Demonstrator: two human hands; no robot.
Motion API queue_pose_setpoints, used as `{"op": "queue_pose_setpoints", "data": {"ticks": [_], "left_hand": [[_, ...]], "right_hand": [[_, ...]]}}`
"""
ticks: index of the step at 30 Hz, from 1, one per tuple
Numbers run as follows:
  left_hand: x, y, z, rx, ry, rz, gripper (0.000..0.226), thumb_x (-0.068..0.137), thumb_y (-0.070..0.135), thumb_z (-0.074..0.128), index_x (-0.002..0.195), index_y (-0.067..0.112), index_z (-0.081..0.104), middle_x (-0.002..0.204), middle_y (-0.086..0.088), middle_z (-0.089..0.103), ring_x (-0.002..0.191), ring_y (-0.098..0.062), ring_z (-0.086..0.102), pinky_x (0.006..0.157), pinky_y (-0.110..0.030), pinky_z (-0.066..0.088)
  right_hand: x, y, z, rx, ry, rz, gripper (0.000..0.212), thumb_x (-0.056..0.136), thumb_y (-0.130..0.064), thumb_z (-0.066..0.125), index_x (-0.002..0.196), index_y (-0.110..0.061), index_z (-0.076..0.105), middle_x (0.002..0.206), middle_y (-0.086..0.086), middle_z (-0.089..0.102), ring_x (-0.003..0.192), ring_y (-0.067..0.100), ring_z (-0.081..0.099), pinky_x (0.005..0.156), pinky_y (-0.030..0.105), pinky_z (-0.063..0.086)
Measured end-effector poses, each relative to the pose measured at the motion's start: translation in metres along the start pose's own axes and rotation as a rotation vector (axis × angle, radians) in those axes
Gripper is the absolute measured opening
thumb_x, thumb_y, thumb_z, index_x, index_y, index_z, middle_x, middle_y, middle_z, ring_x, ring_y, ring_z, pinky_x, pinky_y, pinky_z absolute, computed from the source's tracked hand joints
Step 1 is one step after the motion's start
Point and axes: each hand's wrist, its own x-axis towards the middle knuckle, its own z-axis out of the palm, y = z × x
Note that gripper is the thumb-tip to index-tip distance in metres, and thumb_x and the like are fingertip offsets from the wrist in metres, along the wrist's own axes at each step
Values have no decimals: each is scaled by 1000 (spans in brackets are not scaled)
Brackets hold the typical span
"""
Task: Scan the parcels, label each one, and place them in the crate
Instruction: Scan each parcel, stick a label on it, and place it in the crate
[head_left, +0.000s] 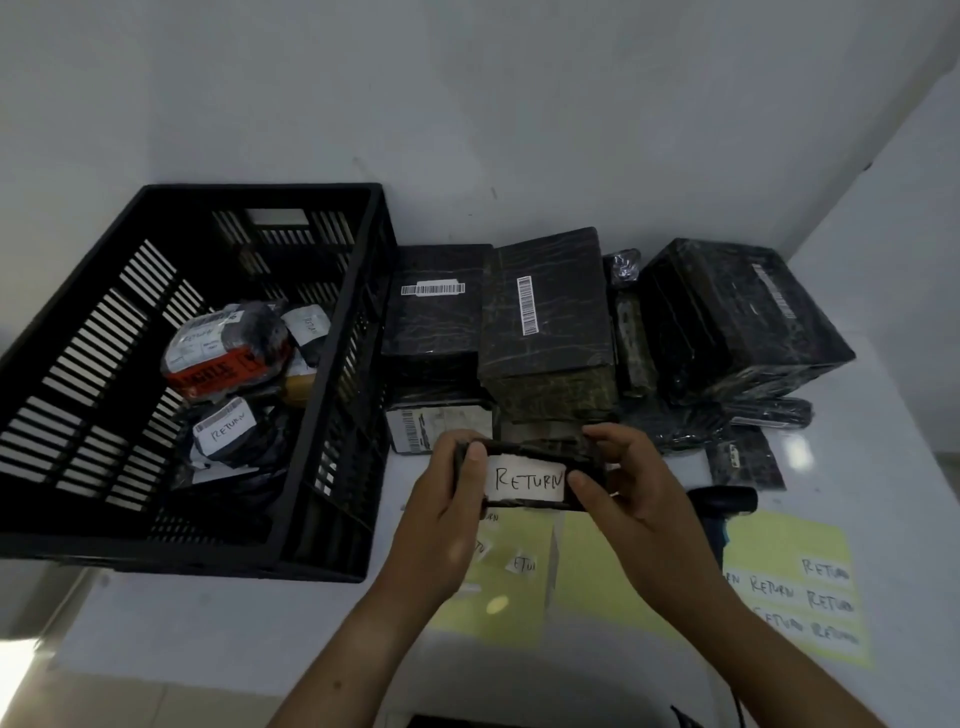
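Observation:
A small black-wrapped parcel (530, 451) with a white RETURN label (525, 480) is held above the table in front of me. My left hand (449, 512) grips its left end, thumb on the label's left edge. My right hand (631, 499) grips its right end, thumb on the label's right edge. The black slatted crate (322, 364) stands to the left and holds several labelled parcels (228, 353). Black-wrapped boxes with barcodes (545, 312) are stacked against the wall behind my hands.
Yellow backing sheets with RETURN stickers (810, 592) lie on the white table at the right and under my hands. A black handheld scanner (727, 501) lies just right of my right hand. Walls close off the back and right.

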Motion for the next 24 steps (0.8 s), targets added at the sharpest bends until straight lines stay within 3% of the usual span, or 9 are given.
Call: {"op": "queue_pose_setpoints", "data": {"ticks": [2, 3, 5, 7, 12, 16, 20, 24], "left_hand": [[3, 8, -10, 67, -9, 45, 34, 97, 60, 35, 111, 37, 56, 89, -16, 58, 82, -37, 57, 76, -49, 49], [4, 13, -17, 94, -7, 80, 35, 96, 61, 35, 113, 39, 55, 91, -7, 61, 82, -28, 60, 77, -43, 51], [8, 22, -38, 147, 8, 132, 37, 94, 63, 37, 119, 42, 53, 98, 10, 63, 89, -11, 63, 78, -28, 52], [12, 29, -68, 197, 42, 172, 40, 92, 64, 38, 123, 42, 51, 102, 18, 61, 92, -8, 63, 78, -21, 51], [20, 33, -177, 402, 146, 280, 43, 94, 63, 38, 127, 39, 51, 113, 24, 61, 107, 0, 61, 82, -14, 47], [29, 9, -277, 613, 190, 354, 35, 99, 56, 41, 124, 34, 51, 116, 17, 58, 110, 1, 57, 89, -13, 43], [43, -40, -369, 934, 201, 315, 55, 98, 56, 41, 128, 14, 59, 134, -3, 58, 125, -21, 55, 105, -38, 45], [49, -76, -427, 1095, 175, 188, 69, 95, 66, 38, 130, 12, 63, 153, -14, 45, 143, -34, 41, 115, -58, 35]], "right_hand": [[3, -5, 3, 55, 26, 3, 32, 87, -35, 65, 117, -43, 54, 109, -19, 66, 91, 8, 70, 69, 21, 54], [6, -9, 7, 85, 34, 6, 34, 86, -35, 64, 119, -41, 55, 112, -17, 67, 93, 8, 70, 69, 21, 55], [15, -22, 18, 153, 40, 16, 34, 89, -28, 63, 122, -37, 57, 115, -13, 67, 94, 8, 70, 69, 22, 57], [25, -36, 35, 229, 41, 17, 33, 92, -19, 62, 122, -34, 59, 109, -13, 70, 94, 8, 70, 69, 25, 58], [48, -75, 88, 288, 33, 11, 32, 95, -16, 60, 124, -29, 59, 105, -5, 72, 92, 12, 71, 69, 26, 58], [73, -107, 139, 90, -59, -111, 38, 97, -20, 60, 133, -30, 55, 116, -13, 66, 99, 5, 67, 78, 24, 59], [105, -135, 202, -206, -194, -273, 40, 97, -26, 61, 136, -32, 53, 127, -15, 56, 113, -2, 56, 96, 18, 49], [141, -138, 266, -572, -469, -301, 38, 97, -23, 60, 134, -29, 53, 130, -3, 54, 115, 13, 52, 96, 29, 46]]}}
